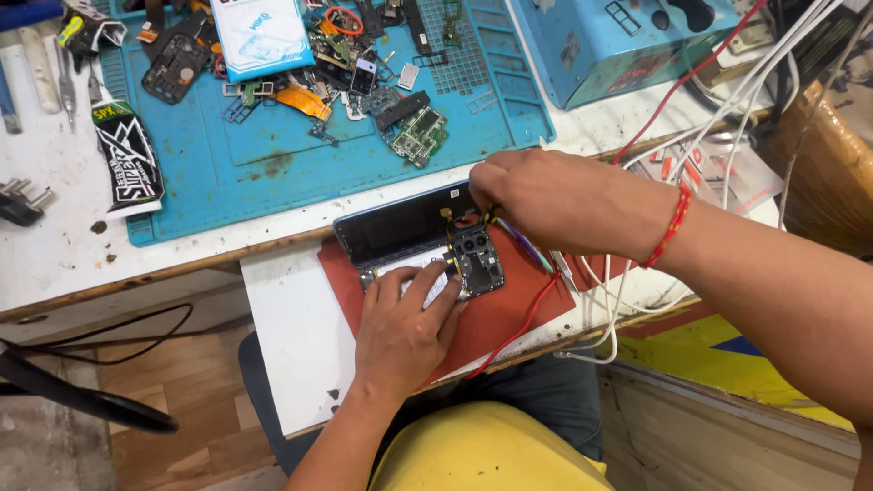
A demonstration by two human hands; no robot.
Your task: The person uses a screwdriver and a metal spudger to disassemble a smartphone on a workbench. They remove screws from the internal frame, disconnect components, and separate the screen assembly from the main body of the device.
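The left hand lay flat, fingers spread, pressing the opened phone onto a red mat on the bench. Just beyond it, the right hand pinched closed over the phone's upper corner, its fingertips hidden, with a red wire trailing beneath its wrist.

Single head view, looking steeply down from close above, facing forward over workbench.

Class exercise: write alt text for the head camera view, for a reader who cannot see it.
Two hands work on an opened phone lying on a red mat: the left hand steadies it, the right hand probes near its circuit board. Behind, a blue mat holds loose phone parts.
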